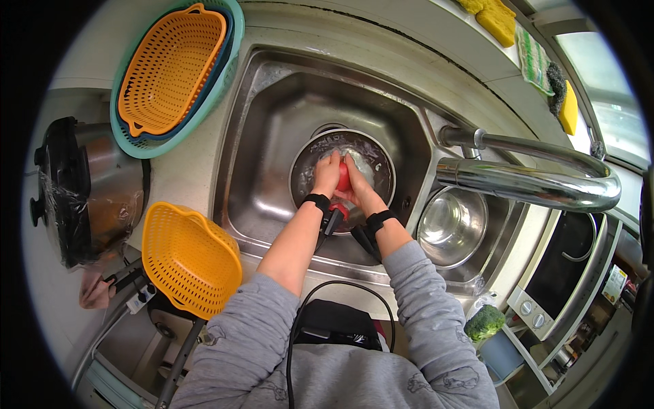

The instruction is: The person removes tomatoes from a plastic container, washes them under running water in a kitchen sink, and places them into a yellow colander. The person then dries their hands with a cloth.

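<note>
A smooth red round item (344, 177), probably a tomato, sits between my two hands above a metal bowl (392, 179) with water in it. My left hand (326, 174) presses it from the left, and my right hand (359, 183) cups its right side. Much of its surface is hidden by the fingers. Another red piece (339, 209) shows near the bowl's lower edge, partly covered by the black device at my left wrist. The bowl stands in a stainless steel sink (265, 133), over or beside the drain.
A chrome faucet (526, 179) arches over a small side basin holding a second metal bowl (452, 225). Nested colander baskets (171, 71) and a yellow colander (191, 260) flank the sink, near an electric cooker (97, 189). Broccoli (484, 323) and a microwave oven (557, 271) are at right.
</note>
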A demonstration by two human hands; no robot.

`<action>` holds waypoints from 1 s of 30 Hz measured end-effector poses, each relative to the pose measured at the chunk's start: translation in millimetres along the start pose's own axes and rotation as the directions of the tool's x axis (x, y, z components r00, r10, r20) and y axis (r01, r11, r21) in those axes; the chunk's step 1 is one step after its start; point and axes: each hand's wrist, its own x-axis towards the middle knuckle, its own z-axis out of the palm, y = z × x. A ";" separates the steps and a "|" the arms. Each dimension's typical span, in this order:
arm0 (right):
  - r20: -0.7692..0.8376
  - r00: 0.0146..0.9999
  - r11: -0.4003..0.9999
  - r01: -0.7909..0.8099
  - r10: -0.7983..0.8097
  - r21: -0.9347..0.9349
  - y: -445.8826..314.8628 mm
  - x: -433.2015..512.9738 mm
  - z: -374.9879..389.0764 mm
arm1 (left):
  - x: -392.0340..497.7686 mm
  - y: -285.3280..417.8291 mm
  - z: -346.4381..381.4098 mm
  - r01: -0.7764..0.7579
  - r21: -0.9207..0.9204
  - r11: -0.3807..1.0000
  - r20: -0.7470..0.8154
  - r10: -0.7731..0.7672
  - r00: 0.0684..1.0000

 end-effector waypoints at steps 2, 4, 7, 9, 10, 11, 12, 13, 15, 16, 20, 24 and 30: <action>-0.024 0.996 0.996 0.085 -0.086 -0.025 3.4 7.0 3.4 | 0.5 -1.3 0.3 -0.018 -0.075 0.997 0.030 0.020 0.999; -0.094 0.976 0.980 0.198 -0.198 -0.007 11.1 16.2 2.4 | -1.0 -2.2 1.2 0.208 -0.108 0.972 0.130 -0.194 0.972; -0.275 0.915 0.955 0.272 -0.294 -0.114 18.5 26.1 1.8 | -5.5 -2.0 4.8 0.106 -0.022 0.994 -0.006 -0.106 0.994; -0.256 0.905 0.940 0.320 -0.340 -0.119 18.6 24.1 0.1 | -5.9 -0.7 5.3 0.077 0.159 0.984 -0.070 -0.067 0.995; -0.237 0.907 0.937 0.328 -0.348 -0.120 17.0 21.5 -0.1 | -5.3 0.5 5.0 0.076 0.203 0.976 -0.073 -0.062 0.995; -0.254 0.894 0.930 0.354 -0.368 -0.103 14.3 18.6 0.2 | -5.9 1.3 5.0 0.070 0.248 0.966 -0.073 -0.054 0.996; -0.244 0.913 0.942 0.292 -0.326 -0.164 12.7 16.2 2.4 | -6.1 2.2 4.5 0.060 0.314 0.947 -0.085 -0.035 0.996; -0.274 0.916 0.948 0.242 -0.294 -0.207 12.0 14.1 5.2 | -6.5 3.3 3.9 0.070 0.302 0.951 -0.082 -0.048 0.995; -0.322 0.901 0.929 0.185 -0.290 -0.320 8.8 11.8 7.6 | -8.1 6.1 2.5 0.118 0.287 0.951 -0.074 -0.101 0.992; -0.333 0.887 0.903 0.179 -0.319 -0.390 6.9 12.1 8.3 | -11.3 6.9 2.6 0.070 0.206 0.976 -0.060 -0.059 0.996; -0.335 0.884 0.913 0.203 -0.326 -0.353 10.6 18.4 11.5 | -19.3 10.4 1.5 -0.201 0.339 0.919 -0.060 0.235 0.970; -0.287 0.812 0.857 0.445 -0.509 -0.261 20.7 24.6 11.2 | -18.5 8.4 0.8 -0.232 0.428 0.874 -0.109 0.305 0.946; -0.389 0.739 0.830 0.432 -0.550 -0.352 13.3 26.2 4.2 | -12.6 7.6 4.5 -0.269 0.368 0.890 -0.014 0.294 0.956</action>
